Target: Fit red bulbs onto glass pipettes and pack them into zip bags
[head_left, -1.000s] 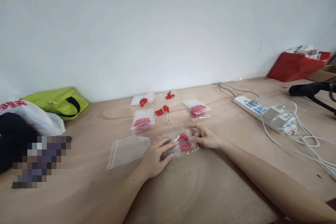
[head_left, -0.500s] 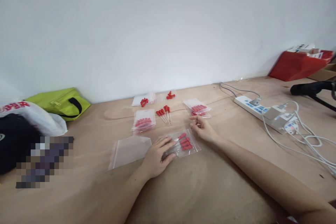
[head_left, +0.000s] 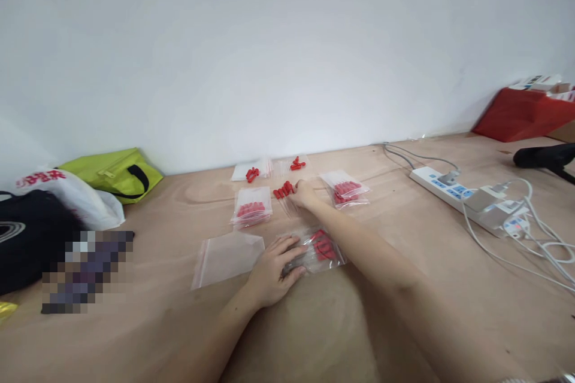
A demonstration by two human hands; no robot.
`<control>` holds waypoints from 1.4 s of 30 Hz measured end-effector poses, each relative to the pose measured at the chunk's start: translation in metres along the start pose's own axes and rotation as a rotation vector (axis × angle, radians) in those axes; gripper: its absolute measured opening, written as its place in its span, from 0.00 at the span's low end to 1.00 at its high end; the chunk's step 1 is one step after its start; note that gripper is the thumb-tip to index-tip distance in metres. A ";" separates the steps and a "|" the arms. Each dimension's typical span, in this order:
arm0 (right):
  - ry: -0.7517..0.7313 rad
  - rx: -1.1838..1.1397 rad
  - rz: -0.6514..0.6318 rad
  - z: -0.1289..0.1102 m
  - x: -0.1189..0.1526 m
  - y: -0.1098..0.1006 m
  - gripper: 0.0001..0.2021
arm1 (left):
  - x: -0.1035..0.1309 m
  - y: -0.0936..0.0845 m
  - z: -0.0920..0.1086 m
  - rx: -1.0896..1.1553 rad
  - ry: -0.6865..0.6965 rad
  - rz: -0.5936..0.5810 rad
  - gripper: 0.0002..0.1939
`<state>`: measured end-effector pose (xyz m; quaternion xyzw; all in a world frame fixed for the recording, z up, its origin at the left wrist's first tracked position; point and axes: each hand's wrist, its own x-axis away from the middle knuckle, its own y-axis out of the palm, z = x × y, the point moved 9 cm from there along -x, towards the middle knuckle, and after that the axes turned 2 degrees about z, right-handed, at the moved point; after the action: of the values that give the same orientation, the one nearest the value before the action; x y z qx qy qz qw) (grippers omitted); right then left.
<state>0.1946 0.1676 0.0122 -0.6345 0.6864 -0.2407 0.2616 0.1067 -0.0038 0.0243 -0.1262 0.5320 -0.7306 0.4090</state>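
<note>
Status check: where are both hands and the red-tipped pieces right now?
Left hand flat on near bag. Right hand at loose red-tipped sticks, grip hidden. Filled bags flank them.

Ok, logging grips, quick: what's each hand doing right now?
Left hand: open, flat on the clear bag.
Right hand: at the loose red-capped sticks; grip cannot be told.

The right hand (head_left: pixel 304 194) is covering the stems of the loose red-capped droppers (head_left: pixel 283 191), its fingers hidden. A pixelated patch (head_left: pixel 87 272) is masking something on the counter (head_left: pixel 404 239). The picture's right edge is cutting off the red box (head_left: pixel 525 114) and white cables (head_left: pixel 539 239).
</note>
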 end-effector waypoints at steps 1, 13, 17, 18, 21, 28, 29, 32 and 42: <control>0.007 -0.004 -0.008 0.002 -0.001 -0.001 0.11 | 0.000 0.000 0.000 0.003 0.001 0.002 0.19; -0.152 -0.399 0.130 0.045 0.073 -0.088 0.39 | 0.000 -0.001 -0.001 0.006 -0.028 0.018 0.23; -0.072 -0.576 0.195 0.080 0.107 -0.102 0.41 | -0.001 -0.001 0.001 -0.006 -0.015 0.005 0.20; -0.041 -0.598 0.212 0.087 0.111 -0.102 0.40 | -0.001 0.000 0.001 -0.011 -0.012 -0.003 0.19; 0.050 -0.676 0.267 0.100 0.115 -0.098 0.37 | -0.002 0.000 0.000 -0.021 -0.017 -0.013 0.18; 0.111 -0.894 0.297 0.099 0.115 -0.084 0.28 | -0.002 0.001 -0.002 -0.025 -0.028 -0.019 0.18; 0.103 -0.907 0.281 0.097 0.115 -0.083 0.27 | -0.002 0.001 -0.002 -0.027 -0.027 -0.021 0.18; 0.096 -0.952 0.232 0.097 0.116 -0.079 0.26 | -0.002 0.003 -0.002 -0.038 -0.025 -0.035 0.19; -0.137 -0.535 -0.007 0.087 0.115 -0.072 0.13 | -0.003 0.008 -0.002 -0.071 -0.023 -0.088 0.21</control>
<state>0.2994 0.0469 -0.0108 -0.6982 0.7041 -0.0082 0.1295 0.1113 -0.0008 0.0176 -0.1722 0.5470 -0.7270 0.3777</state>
